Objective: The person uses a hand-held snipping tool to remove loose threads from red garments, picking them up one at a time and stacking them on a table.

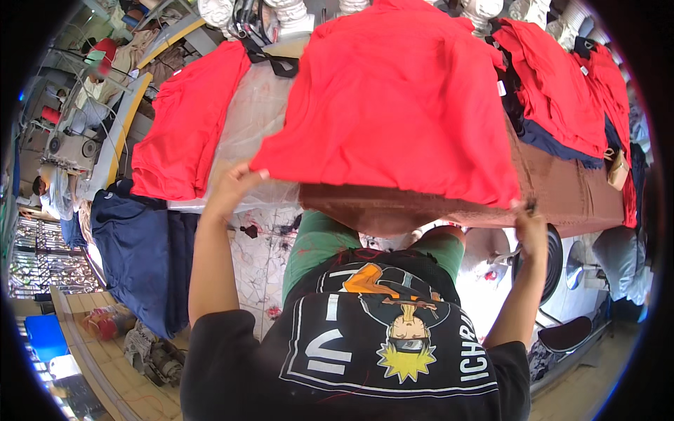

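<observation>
I see a long brown cloth-covered table in a busy sewing shop with a pale tiled floor. A big red cloth shirt lies flat over the table's near edge. My left hand pinches its near left corner. My right hand grips its near right corner. More red shirts lie at the table's left end.

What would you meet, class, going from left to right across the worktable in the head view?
Navy garments hanging at the table's left end → folded red pile → clear plastic sheet → left hand → large red shirt → right hand → red and navy heap.
</observation>
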Action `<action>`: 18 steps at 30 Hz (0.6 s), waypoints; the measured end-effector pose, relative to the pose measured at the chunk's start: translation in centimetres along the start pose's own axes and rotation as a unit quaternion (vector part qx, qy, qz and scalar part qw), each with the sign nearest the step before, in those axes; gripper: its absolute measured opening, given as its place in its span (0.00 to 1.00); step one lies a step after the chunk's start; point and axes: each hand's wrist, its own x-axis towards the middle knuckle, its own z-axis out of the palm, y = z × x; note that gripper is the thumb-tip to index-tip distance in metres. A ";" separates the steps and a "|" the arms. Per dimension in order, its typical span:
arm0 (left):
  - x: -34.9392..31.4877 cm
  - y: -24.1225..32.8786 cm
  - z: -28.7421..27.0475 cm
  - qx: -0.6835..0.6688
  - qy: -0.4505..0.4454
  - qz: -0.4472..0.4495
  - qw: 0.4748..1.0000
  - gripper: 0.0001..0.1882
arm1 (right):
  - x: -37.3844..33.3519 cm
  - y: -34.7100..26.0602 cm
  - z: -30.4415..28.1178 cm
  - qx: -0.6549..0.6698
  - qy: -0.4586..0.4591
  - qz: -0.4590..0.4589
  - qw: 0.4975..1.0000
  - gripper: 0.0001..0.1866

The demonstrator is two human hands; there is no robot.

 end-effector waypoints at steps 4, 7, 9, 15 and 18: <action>-1.2 -1.6 1.3 0.086 -0.040 -0.190 0.977 0.21 | 0.5 1.9 2.2 0.036 -0.123 0.090 0.988 0.15; -0.6 -1.7 1.9 0.105 -0.023 -0.154 0.982 0.21 | 1.2 0.5 3.0 0.009 -0.108 0.048 0.993 0.18; -0.6 0.4 1.7 0.009 0.058 -0.065 0.996 0.21 | 2.0 -1.6 2.0 0.067 -0.081 -0.007 0.994 0.20; -2.1 13.7 -5.6 -0.148 0.147 0.277 0.938 0.16 | 4.7 -14.2 -5.5 0.208 0.045 -0.264 0.941 0.10; -5.6 18.4 -7.1 -0.119 0.239 0.348 0.899 0.31 | 4.5 -20.9 -1.0 0.219 -0.004 -0.287 0.933 0.08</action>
